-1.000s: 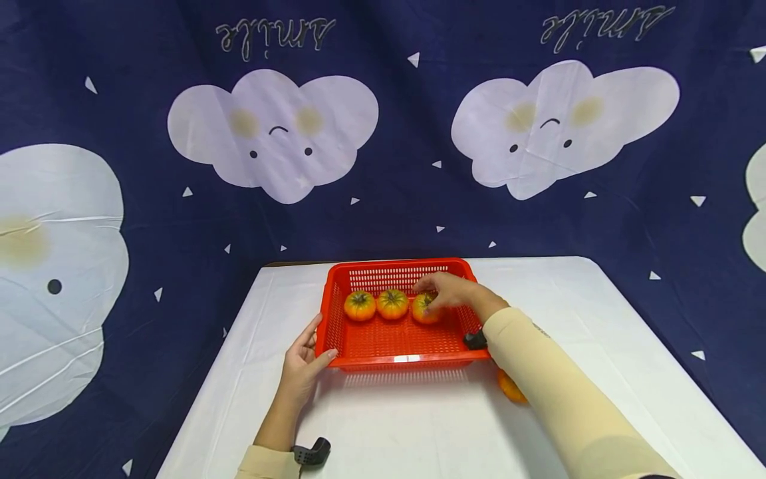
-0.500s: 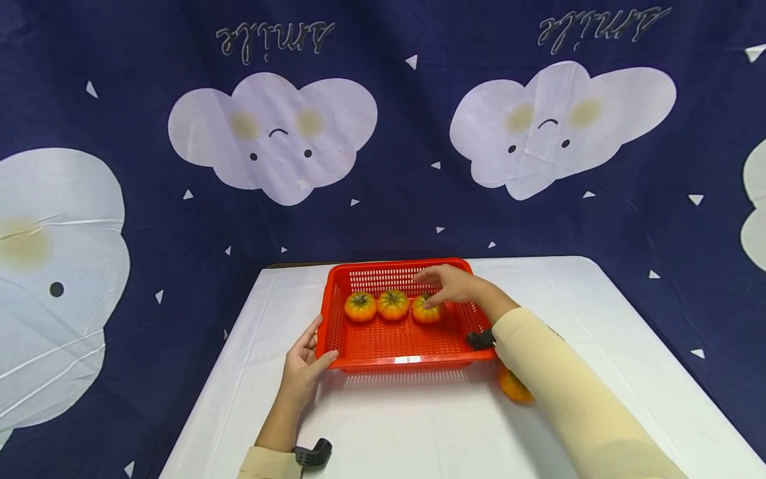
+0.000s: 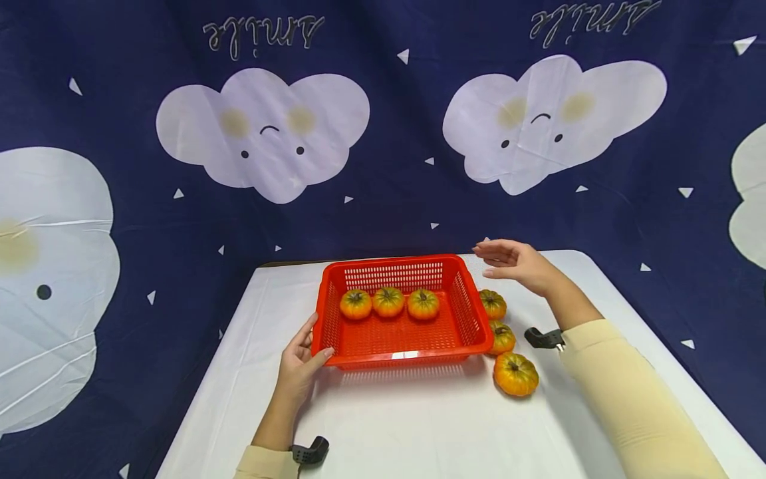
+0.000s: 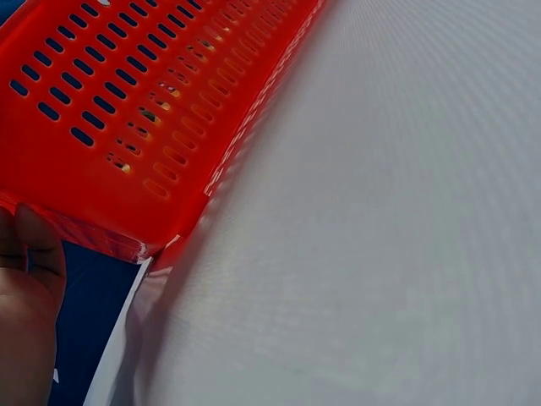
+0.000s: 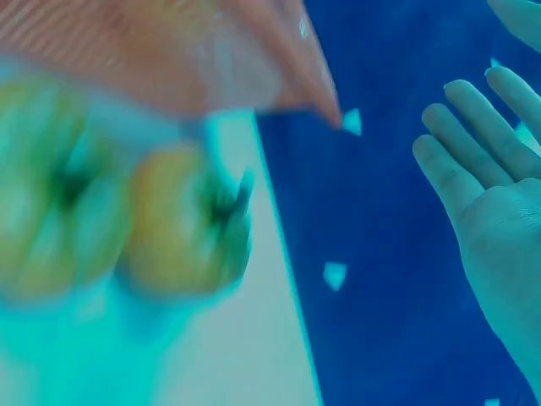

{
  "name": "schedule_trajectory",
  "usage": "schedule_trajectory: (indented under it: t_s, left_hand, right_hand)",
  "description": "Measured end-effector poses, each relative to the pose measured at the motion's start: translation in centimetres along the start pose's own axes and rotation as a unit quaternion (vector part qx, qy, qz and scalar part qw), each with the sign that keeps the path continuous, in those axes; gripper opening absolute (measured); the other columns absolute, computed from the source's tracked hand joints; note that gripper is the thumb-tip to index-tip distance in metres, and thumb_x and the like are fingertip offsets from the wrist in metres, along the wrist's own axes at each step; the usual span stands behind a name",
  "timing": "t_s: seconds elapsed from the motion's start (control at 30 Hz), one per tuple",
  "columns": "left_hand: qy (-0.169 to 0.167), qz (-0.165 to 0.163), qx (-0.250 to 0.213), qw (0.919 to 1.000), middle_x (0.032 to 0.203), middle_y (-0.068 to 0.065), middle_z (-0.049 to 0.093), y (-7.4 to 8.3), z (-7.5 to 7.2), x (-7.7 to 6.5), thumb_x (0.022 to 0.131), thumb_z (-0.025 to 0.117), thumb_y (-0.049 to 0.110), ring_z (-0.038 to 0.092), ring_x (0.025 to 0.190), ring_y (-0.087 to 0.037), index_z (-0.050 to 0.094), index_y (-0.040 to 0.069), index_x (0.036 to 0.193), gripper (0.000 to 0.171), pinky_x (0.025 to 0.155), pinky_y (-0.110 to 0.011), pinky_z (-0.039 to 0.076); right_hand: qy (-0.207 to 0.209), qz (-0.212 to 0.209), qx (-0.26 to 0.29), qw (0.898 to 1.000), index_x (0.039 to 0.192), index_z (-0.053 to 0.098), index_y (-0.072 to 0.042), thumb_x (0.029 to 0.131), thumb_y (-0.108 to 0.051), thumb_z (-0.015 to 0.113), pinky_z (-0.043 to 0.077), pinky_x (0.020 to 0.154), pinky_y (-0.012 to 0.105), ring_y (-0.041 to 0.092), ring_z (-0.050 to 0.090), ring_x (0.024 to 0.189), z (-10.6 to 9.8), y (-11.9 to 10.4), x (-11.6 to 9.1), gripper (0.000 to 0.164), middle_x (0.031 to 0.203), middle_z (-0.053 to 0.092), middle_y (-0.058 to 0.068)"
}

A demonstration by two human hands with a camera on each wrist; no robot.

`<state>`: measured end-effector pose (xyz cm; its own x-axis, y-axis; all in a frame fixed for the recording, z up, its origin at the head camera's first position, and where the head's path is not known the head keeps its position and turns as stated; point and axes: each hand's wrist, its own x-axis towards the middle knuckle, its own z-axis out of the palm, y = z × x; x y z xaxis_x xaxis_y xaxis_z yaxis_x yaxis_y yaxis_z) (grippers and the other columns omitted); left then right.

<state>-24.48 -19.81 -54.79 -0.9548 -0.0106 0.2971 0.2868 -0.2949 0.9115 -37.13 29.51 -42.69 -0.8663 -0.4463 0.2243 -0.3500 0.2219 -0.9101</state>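
My left hand [image 3: 297, 364] grips the near-left corner of a red plastic basket [image 3: 395, 356], thumb over the rim and fingers along the outside. Three small orange-and-green pumpkins [image 3: 388, 302] sit in a row across the basket floor. To the right of the basket, my right hand [image 3: 519, 265] hovers with straight fingers, thumb apart, holding nothing. Below it on the table lie three more pumpkins [image 3: 516, 374], two partly hidden by the basket wall. In the right wrist view, two pumpkins [image 5: 188, 222] appear blurred beside the open right hand [image 5: 499, 203].
A white cloth covers the table [image 3: 407, 426]. Behind it hangs a dark blue curtain [image 3: 407, 219] with clouds and small white triangles. Each wrist wears a black camera mount, such as the right camera [image 3: 543, 338].
My right hand has let go of the rightmost pumpkin in the basket, lifted, and moved right beyond the rim. The pumpkins on the right are now uncovered. The left hand keeps its grip.
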Motion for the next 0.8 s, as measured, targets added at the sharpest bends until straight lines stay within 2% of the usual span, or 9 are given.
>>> schedule_trajectory:
  t_s: [0.17,0.3,0.4,0.5,0.63,0.8]
  left_hand:
    - [0.001,-0.006,-0.003,1.0000,0.135,-0.044,0.041,0.0,0.2,0.1,0.088,0.069,-0.019,0.049,0.132,-0.055,0.036,0.000,0.162,0.083,0.097,-0.039,0.056]
    - [0.006,-0.011,0.000,0.9999,0.137,-0.044,0.041,0.2,0.2,0.0,0.089,0.069,-0.019,0.048,0.132,-0.055,0.036,0.002,0.162,0.083,0.096,-0.039,0.056]
    - [0.004,-0.011,0.007,0.9999,0.137,-0.043,0.040,0.5,0.0,-0.2,0.088,0.070,-0.018,0.047,0.134,-0.055,0.036,0.002,0.162,0.084,0.097,-0.039,0.056]
    - [0.000,-0.007,0.006,1.0000,0.137,-0.044,0.039,0.5,-0.1,-0.1,0.088,0.070,-0.017,0.047,0.134,-0.055,0.036,0.001,0.162,0.084,0.097,-0.039,0.056]
    - [0.004,-0.004,0.002,1.0000,0.133,-0.041,0.044,0.4,0.1,0.0,0.088,0.070,-0.018,0.053,0.130,-0.050,0.037,0.000,0.162,0.083,0.097,-0.038,0.056]
    - [0.003,-0.001,0.003,1.0000,0.127,-0.026,0.055,0.2,0.2,-0.1,0.088,0.070,-0.019,0.063,0.123,-0.037,0.035,-0.003,0.161,0.083,0.095,-0.038,0.057]
  right_hand:
    - [0.020,0.011,-0.024,0.999,0.146,0.052,0.010,0.091,0.000,0.080,0.051,0.104,0.025,0.017,0.056,0.133,-2.9,2.4,-5.9,0.062,0.149,0.055,0.023]
    - [0.014,0.020,-0.017,1.000,0.146,0.050,0.013,0.089,0.004,0.081,0.046,0.108,0.023,0.016,0.053,0.137,-3.6,4.5,-10.6,0.065,0.149,0.057,0.015]
    - [-0.003,0.024,0.000,1.000,0.146,0.049,0.015,0.089,0.007,0.078,0.043,0.112,0.025,0.019,0.051,0.139,-3.1,5.7,-13.2,0.064,0.148,0.059,0.010]
    - [-0.023,0.021,0.027,0.999,0.145,0.048,0.017,0.089,0.011,0.075,0.041,0.114,0.026,0.022,0.050,0.141,-2.2,6.7,-15.0,0.062,0.148,0.057,0.018]
    - [-0.048,0.013,0.059,0.997,0.146,0.047,0.017,0.089,0.015,0.072,0.041,0.115,0.028,0.025,0.050,0.142,-0.6,7.4,-16.1,0.062,0.150,0.045,0.037]
    - [-0.086,0.000,0.070,0.994,0.147,0.046,0.017,0.088,0.012,0.075,0.040,0.116,0.030,0.029,0.049,0.142,1.3,7.7,-16.6,0.065,0.150,0.042,0.041]
